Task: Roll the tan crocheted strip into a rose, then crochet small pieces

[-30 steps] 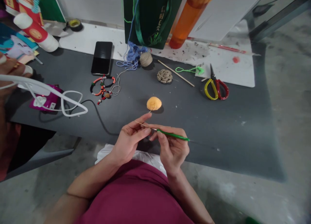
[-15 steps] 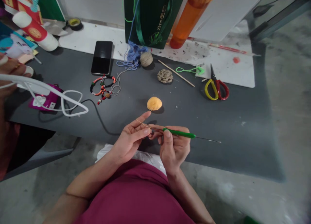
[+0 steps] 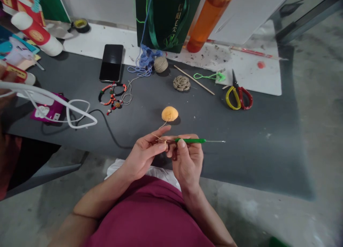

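In my right hand (image 3: 187, 159) is a crochet hook (image 3: 191, 141) with a green handle, gripped like a pencil; its bare metal end points right. The hook's working tip lies at the fingers of my left hand (image 3: 147, 151), which pinches a tiny piece of yellow yarn work (image 3: 165, 142). Yellow yarn (image 3: 163, 125) runs over the raised left index finger to a small yellow yarn ball (image 3: 169, 114) on the grey table, just beyond the hands. My fingers partly hide the stitches and the hook tip.
Past the ball lie a coiled beige rosette (image 3: 181, 83), a thin stick (image 3: 194, 79), scissors (image 3: 238, 91), a beaded bracelet (image 3: 112, 95) and a phone (image 3: 112, 63). A dark green bag (image 3: 166, 22) and an orange bottle (image 3: 206, 22) stand behind. At left, another person's hand (image 3: 6, 86) is near white cables (image 3: 53, 91).
My right hand and the crochet hook have moved left, closer to my left hand, and the hook has turned nearly level. At far left, the other person's hand has shifted toward the edge.
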A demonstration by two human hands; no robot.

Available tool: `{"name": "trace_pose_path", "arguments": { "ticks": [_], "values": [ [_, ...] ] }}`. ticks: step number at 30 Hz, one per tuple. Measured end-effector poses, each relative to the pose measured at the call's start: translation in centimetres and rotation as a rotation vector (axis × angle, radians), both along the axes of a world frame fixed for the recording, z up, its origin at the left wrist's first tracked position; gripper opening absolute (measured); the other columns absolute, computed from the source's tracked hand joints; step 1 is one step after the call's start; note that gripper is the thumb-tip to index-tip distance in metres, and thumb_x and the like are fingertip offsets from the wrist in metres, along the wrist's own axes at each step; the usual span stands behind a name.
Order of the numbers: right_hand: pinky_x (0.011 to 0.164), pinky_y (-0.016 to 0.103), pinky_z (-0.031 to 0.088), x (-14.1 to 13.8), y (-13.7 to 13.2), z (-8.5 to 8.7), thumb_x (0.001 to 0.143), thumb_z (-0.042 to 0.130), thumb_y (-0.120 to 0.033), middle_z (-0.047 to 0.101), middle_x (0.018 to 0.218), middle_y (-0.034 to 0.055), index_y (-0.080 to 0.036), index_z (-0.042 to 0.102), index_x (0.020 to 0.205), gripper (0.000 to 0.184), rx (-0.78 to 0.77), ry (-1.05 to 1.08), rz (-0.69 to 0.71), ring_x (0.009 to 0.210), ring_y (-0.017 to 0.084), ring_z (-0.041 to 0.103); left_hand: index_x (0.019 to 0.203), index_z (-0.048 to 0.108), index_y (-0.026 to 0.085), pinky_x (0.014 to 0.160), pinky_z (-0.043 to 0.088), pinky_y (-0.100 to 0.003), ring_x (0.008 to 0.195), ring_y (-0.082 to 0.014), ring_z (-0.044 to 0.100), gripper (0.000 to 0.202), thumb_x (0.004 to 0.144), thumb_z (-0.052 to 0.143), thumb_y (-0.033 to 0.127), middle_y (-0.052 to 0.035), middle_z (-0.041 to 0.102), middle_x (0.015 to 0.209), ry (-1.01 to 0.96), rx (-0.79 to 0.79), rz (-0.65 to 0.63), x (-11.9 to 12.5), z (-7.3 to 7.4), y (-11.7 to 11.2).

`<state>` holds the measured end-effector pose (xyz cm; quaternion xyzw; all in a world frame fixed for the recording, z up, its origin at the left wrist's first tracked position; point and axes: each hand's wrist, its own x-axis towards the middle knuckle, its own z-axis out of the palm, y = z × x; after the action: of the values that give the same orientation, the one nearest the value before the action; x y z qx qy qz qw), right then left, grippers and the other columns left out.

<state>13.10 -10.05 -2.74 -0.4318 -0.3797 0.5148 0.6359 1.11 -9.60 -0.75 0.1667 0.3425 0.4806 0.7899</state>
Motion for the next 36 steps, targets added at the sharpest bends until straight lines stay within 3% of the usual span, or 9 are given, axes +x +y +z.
{"name": "trace_pose_path", "arguments": {
  "ticks": [3, 6, 11, 13, 20, 26, 30, 36],
  "values": [
    [0.039, 0.019, 0.043, 0.0, -0.2, 0.0, 0.096, 0.061, -0.031, 0.077, 0.074, -0.0026, -0.024, 0.057, 0.092, 0.009, 0.025, -0.092, -0.028, 0.044, 0.008, 0.062, 0.107, 0.081, 0.022, 0.085, 0.045, -0.036, 0.077, -0.0160, 0.061, 0.032, 0.077, 0.082, 0.033, -0.0030, 0.074, 0.083, 0.020, 0.002, 0.039, 0.0, 0.0, 0.0],
    [0.044, 0.022, 0.050, 0.4, -0.5, 0.0, 0.098, 0.057, -0.024, 0.081, 0.087, 0.0011, -0.024, 0.059, 0.097, 0.002, 0.094, -0.211, -0.038, 0.052, 0.010, 0.068, 0.106, 0.081, 0.024, 0.081, 0.045, -0.032, 0.075, -0.0133, 0.060, 0.032, 0.074, 0.086, 0.028, -0.0006, 0.074, 0.081, 0.084, -0.005, 0.085, 0.2, -0.2, 0.0],
    [0.064, 0.032, 0.063, 0.9, -0.7, -0.8, 0.092, 0.064, -0.010, 0.082, 0.105, 0.0047, -0.027, 0.066, 0.107, 0.023, 0.469, -0.587, -0.096, 0.080, 0.018, 0.079, 0.114, 0.077, 0.028, 0.077, 0.045, -0.023, 0.070, -0.0068, 0.059, 0.047, 0.069, 0.089, 0.017, 0.0061, 0.069, 0.071, 0.052, -0.066, 0.164, 0.5, -0.4, -0.2],
    [0.068, 0.036, 0.065, 0.8, -0.7, -1.1, 0.088, 0.068, -0.009, 0.082, 0.106, 0.0046, -0.028, 0.069, 0.105, 0.025, 0.519, -0.661, -0.134, 0.089, 0.021, 0.080, 0.117, 0.076, 0.025, 0.078, 0.046, -0.023, 0.068, -0.0061, 0.059, 0.050, 0.070, 0.088, 0.016, 0.0069, 0.066, 0.068, 0.024, -0.099, 0.148, 0.5, -0.4, -0.3],
    [0.049, 0.026, 0.056, 0.2, -1.1, -0.8, 0.095, 0.063, -0.022, 0.080, 0.083, 0.0018, -0.023, 0.065, 0.096, 0.002, 0.101, -0.289, -0.134, 0.058, 0.014, 0.072, 0.129, 0.069, 0.022, 0.078, 0.046, -0.027, 0.067, -0.0083, 0.058, 0.061, 0.071, 0.087, 0.017, 0.0060, 0.066, 0.070, -0.016, -0.128, 0.067, 0.2, -0.6, -0.2],
    [0.039, 0.020, 0.045, 1.0, -0.8, -0.2, 0.100, 0.055, -0.029, 0.079, 0.078, -0.0025, -0.027, 0.053, 0.098, 0.004, 0.077, -0.156, -0.100, 0.044, 0.010, 0.066, 0.121, 0.074, 0.024, 0.073, 0.043, -0.023, 0.067, -0.0067, 0.055, 0.054, 0.069, 0.089, 0.018, 0.0063, 0.063, 0.066, -0.014, -0.140, 0.075, -0.1, -0.7, 0.0],
    [0.035, 0.019, 0.038, 1.3, -0.2, 0.1, 0.099, 0.055, -0.037, 0.078, 0.070, -0.0027, -0.026, 0.051, 0.094, 0.012, -0.062, -0.035, -0.008, 0.040, 0.010, 0.063, 0.114, 0.077, 0.023, 0.071, 0.042, -0.023, 0.066, -0.0067, 0.054, 0.046, 0.069, 0.089, 0.021, 0.0057, 0.062, 0.067, -0.020, -0.129, 0.038, -0.1, -0.5, -0.1],
    [0.039, 0.020, 0.043, 0.3, 0.0, -0.3, 0.092, 0.066, -0.036, 0.078, 0.073, -0.0024, -0.024, 0.058, 0.091, 0.014, -0.043, 0.040, -0.012, 0.043, 0.009, 0.060, 0.116, 0.077, 0.027, 0.078, 0.045, -0.029, 0.067, -0.0093, 0.058, 0.047, 0.071, 0.087, 0.022, 0.0032, 0.069, 0.075, -0.028, -0.054, 0.005, 0.4, -0.2, -0.2]
  ]
}}
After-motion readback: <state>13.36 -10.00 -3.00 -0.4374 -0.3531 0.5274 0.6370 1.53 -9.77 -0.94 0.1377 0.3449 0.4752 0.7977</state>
